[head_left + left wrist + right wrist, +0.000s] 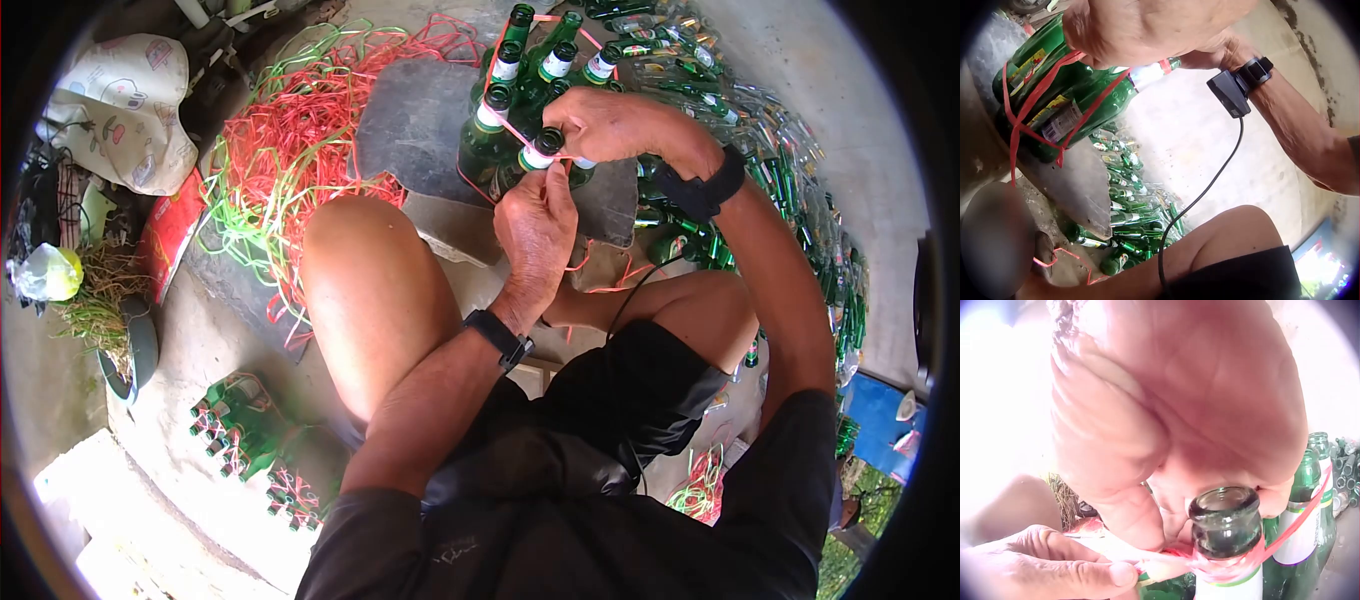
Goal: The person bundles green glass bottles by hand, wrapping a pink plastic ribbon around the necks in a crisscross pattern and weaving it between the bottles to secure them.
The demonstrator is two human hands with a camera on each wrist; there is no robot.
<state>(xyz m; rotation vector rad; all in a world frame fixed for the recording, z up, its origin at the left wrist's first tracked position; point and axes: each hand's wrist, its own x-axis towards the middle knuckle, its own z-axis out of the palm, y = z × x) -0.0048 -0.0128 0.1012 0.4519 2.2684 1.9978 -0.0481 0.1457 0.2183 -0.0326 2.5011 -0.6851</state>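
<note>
The left hand (538, 228) is pinching a thin, flat red strip (1285, 534) between thumb and index finger, close to the neck of the nearest bottle (545, 145). The right hand (615, 125) is bending around the other side of this neck, and its fingers are closing narrowly on the same strip. The strip, shiny and plastic-looking, is running around a tight group of green glass bottles (487, 148), and lower on their bodies it is crossing itself over the paper labels. These bottles are standing upright on a dark grey slab (415, 115) with rough, irregular edges, and the slab is resting on a pale block (450, 228). The nearest bottle is showing a round, thick glass lip and a white label at the neck. Beside the slab, a tangled heap of red and light green strips (270, 150) is spreading. On the other side, many loose bottles (700, 95) are lying in a long pile. Farther back towards the body, more bottles in bundles (238, 425) are standing on the smooth, bright floor (185, 350).
</note>
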